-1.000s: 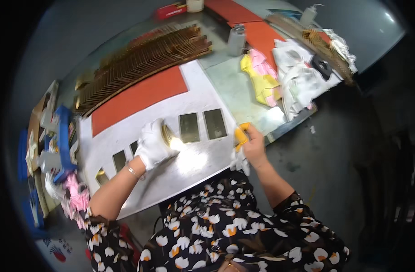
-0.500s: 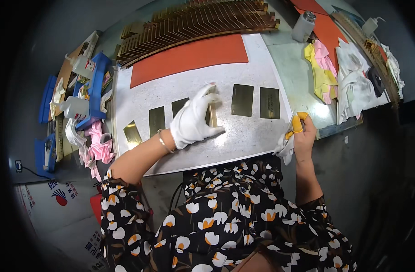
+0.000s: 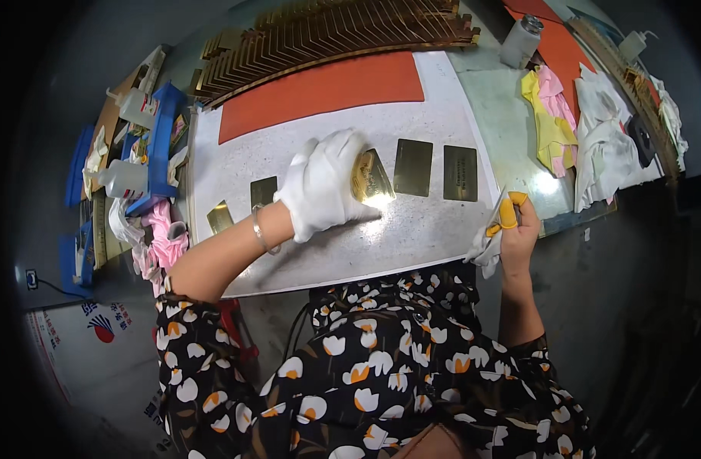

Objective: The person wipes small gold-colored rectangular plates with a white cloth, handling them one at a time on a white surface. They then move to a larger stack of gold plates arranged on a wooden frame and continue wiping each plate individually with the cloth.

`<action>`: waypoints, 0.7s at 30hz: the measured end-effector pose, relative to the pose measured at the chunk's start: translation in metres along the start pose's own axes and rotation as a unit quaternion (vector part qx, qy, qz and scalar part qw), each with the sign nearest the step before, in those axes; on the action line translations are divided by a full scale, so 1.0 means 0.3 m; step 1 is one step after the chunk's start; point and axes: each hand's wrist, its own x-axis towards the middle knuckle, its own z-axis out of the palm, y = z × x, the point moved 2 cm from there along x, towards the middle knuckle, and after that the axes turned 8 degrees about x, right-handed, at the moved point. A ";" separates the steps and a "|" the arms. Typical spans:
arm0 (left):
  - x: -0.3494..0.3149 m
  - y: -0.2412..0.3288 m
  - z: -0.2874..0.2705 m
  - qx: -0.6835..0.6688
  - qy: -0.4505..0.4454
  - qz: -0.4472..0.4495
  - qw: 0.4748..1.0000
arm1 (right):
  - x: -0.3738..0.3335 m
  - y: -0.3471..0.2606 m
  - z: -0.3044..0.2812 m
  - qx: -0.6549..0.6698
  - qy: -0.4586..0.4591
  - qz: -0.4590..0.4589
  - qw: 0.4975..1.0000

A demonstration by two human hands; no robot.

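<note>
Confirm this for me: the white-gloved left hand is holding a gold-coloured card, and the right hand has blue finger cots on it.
Wrong on the colour: the head view shows that the finger cots on the right hand are yellow, not blue. The white-gloved left hand is holding a gold-coloured card.

A pale-green-topped worktable (image 3: 488, 92) spans the upper middle of the frame, a bright light reflection (image 3: 547, 182) glaring on its right side. Grey floor (image 3: 572, 283) darkens toward the lower right; pale printed sheeting (image 3: 67, 367) lies at lower left.
</note>
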 end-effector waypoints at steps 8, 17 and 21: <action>0.223 0.102 0.140 0.087 -0.027 0.052 0.994 | 0.000 0.011 0.004 0.023 -0.012 0.010 1.000; 0.140 0.175 0.092 0.088 -0.003 0.123 0.989 | 0.000 0.006 0.004 0.012 -0.003 0.007 1.000; 0.135 0.212 0.075 0.099 -0.088 0.084 0.988 | -0.002 -0.004 0.008 0.031 -0.012 0.005 0.999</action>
